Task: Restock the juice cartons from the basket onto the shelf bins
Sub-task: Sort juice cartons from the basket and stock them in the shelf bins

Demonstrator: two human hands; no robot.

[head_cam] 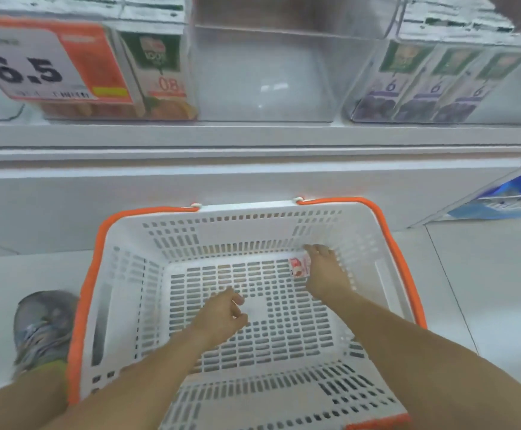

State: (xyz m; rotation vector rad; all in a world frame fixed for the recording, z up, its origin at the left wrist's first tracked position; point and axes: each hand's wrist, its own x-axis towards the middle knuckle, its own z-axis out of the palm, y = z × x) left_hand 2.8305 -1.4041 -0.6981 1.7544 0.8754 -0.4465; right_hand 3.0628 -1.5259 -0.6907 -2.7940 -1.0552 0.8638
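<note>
A white basket (122,293) with an orange rim stands on the floor below the shelf. One small red-and-white juice carton (298,267) lies at its far right corner. My right hand (324,271) reaches down inside the basket and grips that carton. My left hand (222,315) hovers over the basket's middle with its fingers curled and holds nothing. On the shelf above, a clear middle bin (262,76) has nothing in it. The left bin holds an orange juice carton (160,72). The right bin holds purple grape cartons (432,85).
A price tag reading 6.5 (48,63) hangs on the left bin. My shoe (42,330) is on the floor left of the basket. Blue packaging (513,193) sits at the right on a lower shelf. The white shelf edge (253,150) juts out above the basket.
</note>
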